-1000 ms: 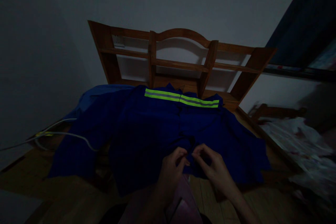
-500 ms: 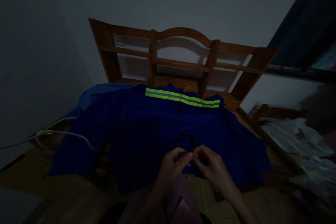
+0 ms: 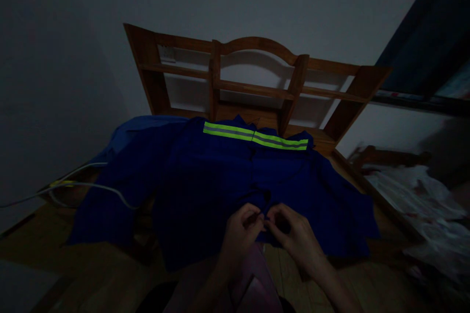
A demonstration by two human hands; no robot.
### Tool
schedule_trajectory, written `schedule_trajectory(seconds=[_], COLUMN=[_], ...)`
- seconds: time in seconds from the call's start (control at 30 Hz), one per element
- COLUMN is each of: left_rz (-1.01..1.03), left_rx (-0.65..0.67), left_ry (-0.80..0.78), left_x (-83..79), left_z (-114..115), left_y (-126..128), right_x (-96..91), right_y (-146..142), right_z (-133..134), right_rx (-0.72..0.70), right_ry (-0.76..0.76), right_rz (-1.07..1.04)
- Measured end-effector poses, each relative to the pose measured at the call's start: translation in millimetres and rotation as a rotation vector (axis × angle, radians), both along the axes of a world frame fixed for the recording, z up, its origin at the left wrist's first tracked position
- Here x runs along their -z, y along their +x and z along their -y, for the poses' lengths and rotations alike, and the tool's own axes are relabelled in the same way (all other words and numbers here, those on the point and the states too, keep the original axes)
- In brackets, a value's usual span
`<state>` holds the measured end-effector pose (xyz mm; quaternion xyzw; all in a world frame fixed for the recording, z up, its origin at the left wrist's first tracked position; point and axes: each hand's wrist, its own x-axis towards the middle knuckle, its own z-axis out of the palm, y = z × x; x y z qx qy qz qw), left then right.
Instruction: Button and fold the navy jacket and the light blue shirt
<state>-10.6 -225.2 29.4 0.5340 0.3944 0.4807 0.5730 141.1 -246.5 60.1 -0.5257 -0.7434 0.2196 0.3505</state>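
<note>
A dark blue work jacket (image 3: pixel 205 171) lies spread over the desk, its sleeves out to both sides. Across its upper part runs a yellow-green reflective strip (image 3: pixel 229 131) with a grey middle line. Down at the front opening, near the lower hem, my left hand (image 3: pixel 244 230) pinches the jacket's edge between thumb and fingers. Close beside it on the right, my right hand (image 3: pixel 292 230) pinches the facing edge, fingertips almost touching the left ones. Any button between the fingertips is too small and dark to make out.
Behind the jacket stands a wooden shelf unit (image 3: pixel 253 89) against the wall. A lighter blue cloth (image 3: pixel 128 127) lies at the back left. A pale cable (image 3: pixel 99 186) crosses the left sleeve. White plastic bags (image 3: pixel 422 195) sit by a wooden chair (image 3: pixel 389 156) at right.
Both hands have shifted very slightly, the fingertips parting a little at the jacket's front opening. The jacket lies as before.
</note>
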Motion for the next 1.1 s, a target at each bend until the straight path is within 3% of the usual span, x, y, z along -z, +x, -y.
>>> schedule_trajectory(seconds=[0.3,0.67,0.9,1.1], left_rz=[0.022,-0.071,-0.01,0.161], left_rx=[-0.07,-0.062,-0.082,-0.063], left_ry=[-0.007,0.065,0.002,-0.183], left_x=[1.6,-0.4,2.2,9.1], left_z=[0,-1,1,-5], left_y=[0,-2,1,1], right_x=[4.1,1.9,2.3,10.5], right_y=[5,4,4,4], right_z=[0,-1,0,4], right_rx=[0.049,0.062,0.022,-0.018], right_ry=[-0.008,-0.045,0.064,0.135], right_rz=[-0.101,-0.185,-0.031,0.136])
